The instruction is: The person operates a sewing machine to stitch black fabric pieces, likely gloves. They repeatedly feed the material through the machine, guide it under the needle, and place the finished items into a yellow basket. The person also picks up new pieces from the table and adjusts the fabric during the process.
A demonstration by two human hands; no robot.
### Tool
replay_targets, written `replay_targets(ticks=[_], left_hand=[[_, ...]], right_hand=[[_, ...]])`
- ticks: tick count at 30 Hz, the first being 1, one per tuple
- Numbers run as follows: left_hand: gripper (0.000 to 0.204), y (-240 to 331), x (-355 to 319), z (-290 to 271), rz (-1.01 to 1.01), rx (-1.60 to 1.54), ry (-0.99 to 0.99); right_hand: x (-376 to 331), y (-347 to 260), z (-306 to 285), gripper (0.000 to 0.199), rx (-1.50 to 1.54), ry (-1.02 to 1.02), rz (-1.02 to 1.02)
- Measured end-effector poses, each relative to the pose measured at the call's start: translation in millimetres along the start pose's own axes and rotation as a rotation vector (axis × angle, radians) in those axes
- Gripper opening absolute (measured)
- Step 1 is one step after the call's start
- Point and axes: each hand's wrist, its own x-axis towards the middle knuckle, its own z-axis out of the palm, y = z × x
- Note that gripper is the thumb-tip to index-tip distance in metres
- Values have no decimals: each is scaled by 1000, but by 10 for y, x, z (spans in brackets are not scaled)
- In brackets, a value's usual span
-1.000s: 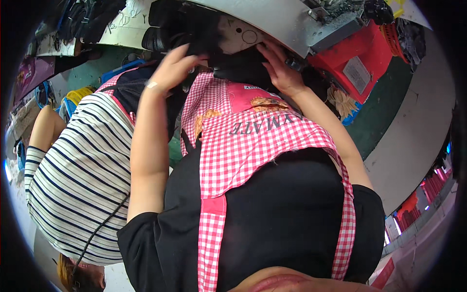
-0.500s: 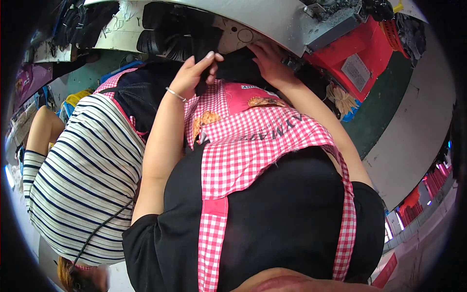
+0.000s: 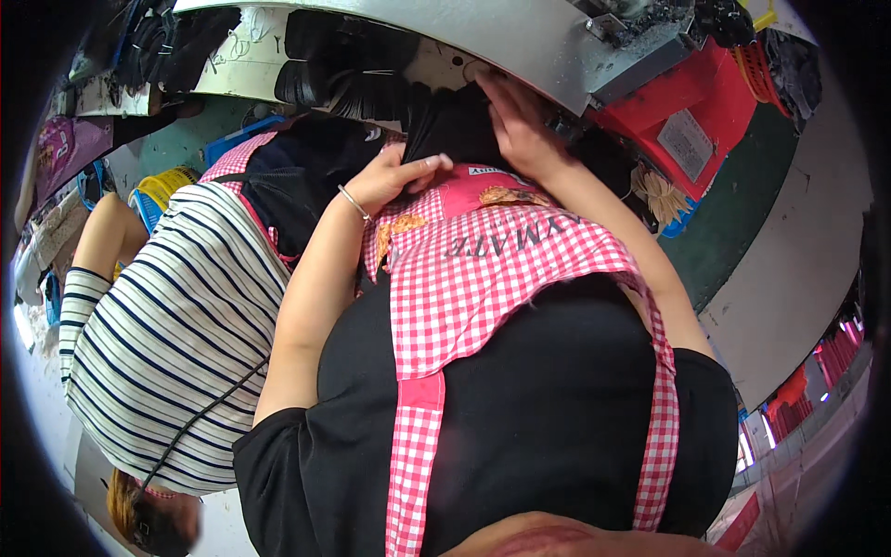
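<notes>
Black fabric strips (image 3: 457, 125) lie in a fanned bundle over my lap, by the table's edge. My left hand (image 3: 382, 182), with a thin bangle at the wrist, is at the near left side of this bundle. Its fingers are curled in and its thumb points right; whatever is between them is hidden. Across the bundle's right side rests my right hand (image 3: 525, 135), fingers stretched out and lying flat on the black material. Below both hands is the pink checked apron (image 3: 501, 251) I wear.
More black strip bundles (image 3: 348, 79) lie on the pale table (image 3: 246, 70) ahead. A grey metal machine part (image 3: 640, 65) and a red bin (image 3: 664, 121) stand at the right. Close on my left, a co-worker in a striped top (image 3: 176, 334) leans forward.
My left hand has come down and to the right, its fingers curling beside the black strips. My right hand has shifted slightly, still on the bundle. The strips now fan out more.
</notes>
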Motion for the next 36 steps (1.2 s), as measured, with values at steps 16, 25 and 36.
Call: replay_targets(ticks=[16, 25, 36], left_hand=[[35, 949, -554, 93, 649, 668, 370], [23, 1507, -675, 5, 639, 261, 649], [21, 1310, -505, 246, 478, 175, 540]], right_hand=[[735, -521, -522, 20, 671, -536, 218], [2971, -689, -401, 44, -196, 579, -499], [3122, -409, 118, 74, -392, 391, -45]])
